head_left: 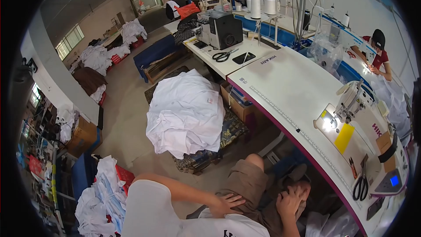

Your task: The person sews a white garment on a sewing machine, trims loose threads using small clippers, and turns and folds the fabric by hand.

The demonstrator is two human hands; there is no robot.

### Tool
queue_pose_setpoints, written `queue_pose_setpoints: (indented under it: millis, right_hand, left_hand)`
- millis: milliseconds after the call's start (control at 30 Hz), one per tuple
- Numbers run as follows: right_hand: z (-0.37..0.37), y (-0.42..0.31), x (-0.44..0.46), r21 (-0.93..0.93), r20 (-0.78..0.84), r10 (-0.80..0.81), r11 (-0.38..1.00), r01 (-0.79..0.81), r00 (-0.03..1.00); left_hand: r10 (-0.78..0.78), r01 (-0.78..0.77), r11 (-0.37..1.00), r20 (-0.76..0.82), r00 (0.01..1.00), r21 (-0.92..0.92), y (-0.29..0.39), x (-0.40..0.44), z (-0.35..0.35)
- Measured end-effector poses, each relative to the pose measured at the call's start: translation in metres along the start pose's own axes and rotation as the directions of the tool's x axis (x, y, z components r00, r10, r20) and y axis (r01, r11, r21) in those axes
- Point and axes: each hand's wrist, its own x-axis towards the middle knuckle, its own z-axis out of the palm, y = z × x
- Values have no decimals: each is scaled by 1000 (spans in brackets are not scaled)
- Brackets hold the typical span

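My left hand (227, 204) lies on the upper thigh over brown shorts (245, 182), its fingers apart and nothing in it. My right hand (290, 200) rests on the other knee, fingers spread, also holding nothing. A pile of white garments (186, 112) sits on a low patterned bench (234, 129) in front of me. To the right stands the white sewing table (285, 83) with a lit sewing machine (351, 101), a yellow plate (344, 138) and black-handled scissors (361, 186). Neither hand touches the garments or the table.
Another pair of scissors (223, 55) and a phone (244, 58) lie on the table's far part, near a black motor box (226, 29). A co-worker (377, 52) sits at the upper right. White clothes (103, 197) are heaped at the lower left, beside a blue box (83, 175).
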Motion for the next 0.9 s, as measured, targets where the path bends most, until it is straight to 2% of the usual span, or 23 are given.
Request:
queue_pose_setpoints:
  millis: [233, 400, 533, 900]
  right_hand:
    - [4, 1, 0, -8, -1, 5, 1000, -5, 1000]
    - [1, -2, 0, 15, -22, -9, 1000, 9, 1000]
    - [3, -1, 0, -6, 26, 28, 1000, -28, 999]
    - [3, 0, 1, -11, 36, 17, 1000, -17, 999]
  left_hand:
    - [12, -12, 1000, -36, 999, 3, -2, 2, 3]
    - [-6, 3, 998, -42, 999, -70, 5, -4, -2]
    - [11, -13, 999, -47, 999, -43, 3, -2, 0]
    - [1, -7, 998, -91, 996, -65, 2, -1, 4]
